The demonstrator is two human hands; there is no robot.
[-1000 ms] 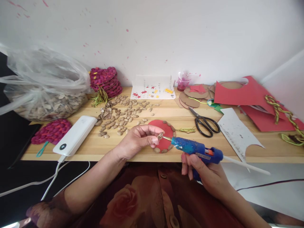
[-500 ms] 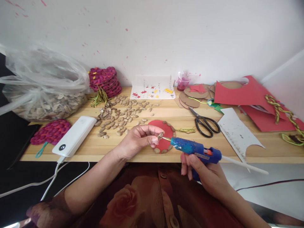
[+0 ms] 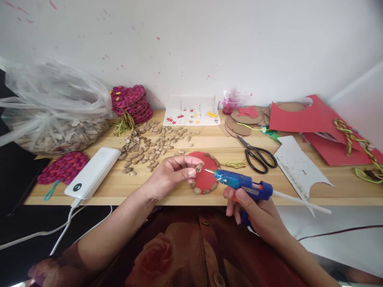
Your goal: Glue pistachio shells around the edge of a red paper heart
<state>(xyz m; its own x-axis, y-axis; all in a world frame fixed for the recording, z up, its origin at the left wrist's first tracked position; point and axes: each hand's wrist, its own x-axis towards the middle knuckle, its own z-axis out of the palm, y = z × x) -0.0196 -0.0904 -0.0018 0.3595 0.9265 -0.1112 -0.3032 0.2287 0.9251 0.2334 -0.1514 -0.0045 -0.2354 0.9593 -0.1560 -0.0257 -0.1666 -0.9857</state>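
Note:
My left hand (image 3: pixel 170 175) pinches a small brown shell piece (image 3: pixel 198 167) between thumb and fingers, just above the left side of a red paper disc (image 3: pixel 206 175) that has shells glued round its rim. My right hand (image 3: pixel 257 213) grips a blue glue gun (image 3: pixel 243 184) by its handle. The metal nozzle points left and sits a short gap away from the shell. A white glue stick (image 3: pixel 302 201) pokes out of the gun's back end to the right.
Loose shells (image 3: pixel 152 145) are scattered on the wooden table (image 3: pixel 209 139). A white power bank (image 3: pixel 93 172) with cable lies at left, near a clear bag of shells (image 3: pixel 56 113). Black scissors (image 3: pixel 259 153), red paper sheets (image 3: pixel 311 119) and cardboard rounds (image 3: pixel 239 123) lie at right.
The glue gun's nozzle, which touched the shell before, has drawn back slightly to the right. My left hand has lifted the shell a little up and left.

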